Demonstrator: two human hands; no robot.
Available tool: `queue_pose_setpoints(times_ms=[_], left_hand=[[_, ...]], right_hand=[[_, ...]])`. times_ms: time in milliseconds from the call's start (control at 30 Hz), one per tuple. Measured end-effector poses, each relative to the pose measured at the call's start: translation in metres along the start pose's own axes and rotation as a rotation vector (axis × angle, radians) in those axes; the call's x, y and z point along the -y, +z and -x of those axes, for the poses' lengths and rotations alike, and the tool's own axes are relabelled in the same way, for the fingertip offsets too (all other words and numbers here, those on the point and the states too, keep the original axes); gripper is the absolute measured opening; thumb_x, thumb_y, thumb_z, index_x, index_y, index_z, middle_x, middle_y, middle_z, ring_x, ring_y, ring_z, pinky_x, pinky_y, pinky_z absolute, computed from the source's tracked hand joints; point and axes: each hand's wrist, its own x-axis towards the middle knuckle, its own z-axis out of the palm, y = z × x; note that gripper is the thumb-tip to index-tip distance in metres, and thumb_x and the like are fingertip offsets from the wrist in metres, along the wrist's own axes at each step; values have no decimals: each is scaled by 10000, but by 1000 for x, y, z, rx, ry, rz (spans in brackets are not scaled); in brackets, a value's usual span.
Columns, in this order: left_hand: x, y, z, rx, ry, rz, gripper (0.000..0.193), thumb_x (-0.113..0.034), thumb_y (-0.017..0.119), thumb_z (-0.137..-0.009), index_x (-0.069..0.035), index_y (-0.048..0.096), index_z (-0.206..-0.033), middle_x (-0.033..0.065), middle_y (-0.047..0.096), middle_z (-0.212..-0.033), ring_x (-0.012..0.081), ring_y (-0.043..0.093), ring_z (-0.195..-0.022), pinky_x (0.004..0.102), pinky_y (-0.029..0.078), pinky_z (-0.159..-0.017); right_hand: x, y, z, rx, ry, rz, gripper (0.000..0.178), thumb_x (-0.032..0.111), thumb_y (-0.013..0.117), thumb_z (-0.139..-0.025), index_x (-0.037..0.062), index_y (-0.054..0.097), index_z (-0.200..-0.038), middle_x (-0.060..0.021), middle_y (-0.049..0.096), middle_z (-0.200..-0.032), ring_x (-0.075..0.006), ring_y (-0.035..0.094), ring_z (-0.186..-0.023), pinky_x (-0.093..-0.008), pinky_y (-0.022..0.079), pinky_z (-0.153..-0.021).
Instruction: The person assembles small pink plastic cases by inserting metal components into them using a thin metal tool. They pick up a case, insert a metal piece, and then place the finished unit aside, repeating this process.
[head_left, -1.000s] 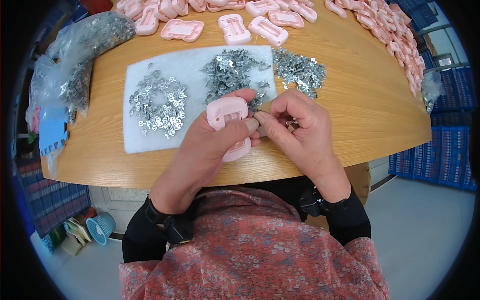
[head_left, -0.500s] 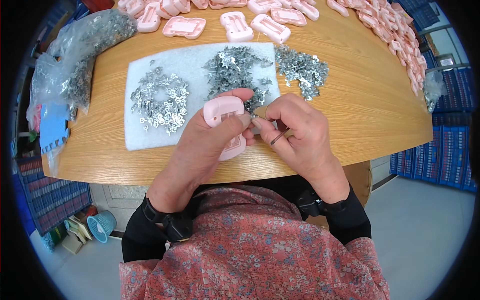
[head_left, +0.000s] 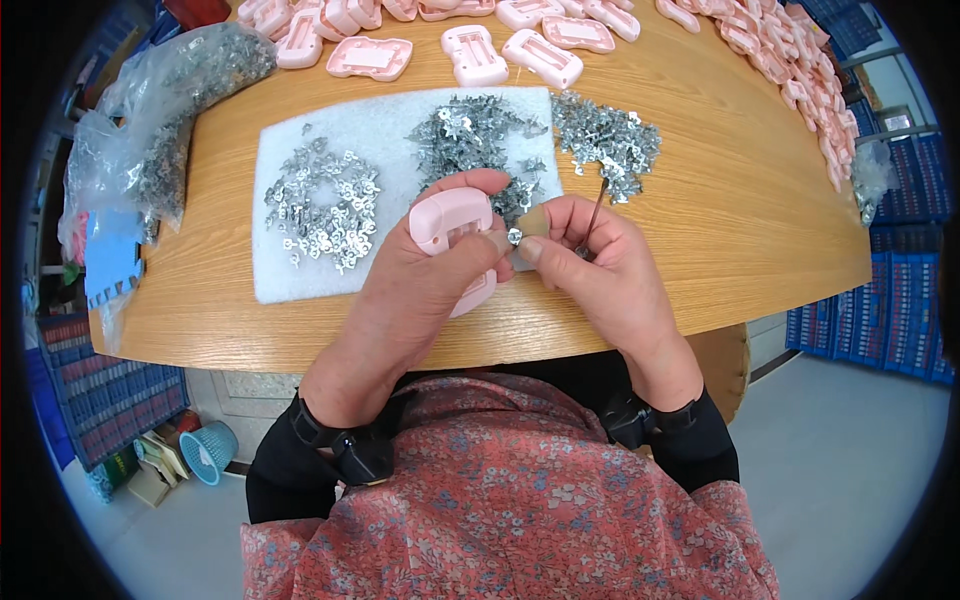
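My left hand (head_left: 395, 275) is closed round a pink plastic casing (head_left: 448, 215) with slotted recesses, the thumb lying across its face. Just right of the casing, my right hand (head_left: 615, 275) pinches a small shiny metal contact piece (head_left: 515, 237) between thumb and forefinger. A tan cover (head_left: 536, 222) sits on that forefinger's tip. Also tucked in the right hand's fingers is a thin dark metal rod (head_left: 598, 212), pointing away from me. Beneath and beyond both hands lies a white foam sheet (head_left: 395, 115) bearing a left pile of metal pieces (head_left: 325, 205) and a denser pile (head_left: 465, 135).
More metal pieces (head_left: 610, 145) lie on the wooden table (head_left: 720, 200) right of the sheet. Pink casings (head_left: 370, 57) line the far edge, and another heap (head_left: 790, 65) curves along the right. A clear bag of metal parts (head_left: 165, 130) stands at the left.
The rod in my right hand has swung from pointing toward me to pointing away. The metal piece now shows clearly at the fingertips; the casing has barely moved.
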Motion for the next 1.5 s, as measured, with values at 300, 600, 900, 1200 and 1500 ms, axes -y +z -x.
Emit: queue_pose_setpoints(times_ms=[300, 600, 900, 1200, 1500], left_hand=[[-8, 7, 0, 18, -42, -37, 486, -125, 618, -909, -21, 486, -1365, 62, 642, -953, 146, 640, -832, 305, 554, -748], [-10, -8, -6, 212, -183, 435, 611, -489, 252, -1052, -13, 520, -1326, 119, 665, -868, 213, 671, -734, 391, 593, -684], [-6, 0, 3, 141, -227, 334, 607, -505, 265, -1053, -33, 509, -1347, 115, 683, -927, 212, 681, -722, 372, 598, -638], [-6, 1, 10, 82, -268, 274, 574, -478, 264, -1061, -13, 563, -1218, 155, 690, -972, 292, 705, -714, 392, 607, -588], [-1, 1, 8, 79, -310, 140, 583, -530, 302, -1046, -32, 542, -1230, 115, 665, -868, 214, 672, -678, 357, 581, -603]], right_hand=[[-9, -6, -7, 35, 133, -350, 91, 56, 595, -937, -3, 601, -1006, 6, 606, -804, -27, 437, -586, -185, 322, -514], [8, 3, 3, -45, -206, 59, 98, 23, 638, -898, 5, 622, -992, 13, 595, -799, -53, 546, -650, -203, 442, -574], [21, 17, 0, 14, -551, 601, 192, -28, 679, -771, -10, 626, -954, -87, 589, -792, -170, 640, -666, -301, 522, -583], [17, 21, -1, -3, -593, 770, 151, 16, 707, -777, 10, 607, -891, -115, 593, -786, -255, 643, -650, -357, 504, -564], [24, 26, 3, -34, -544, 934, 126, 49, 699, -796, 23, 594, -860, -138, 598, -768, -318, 630, -652, -393, 500, -582]])
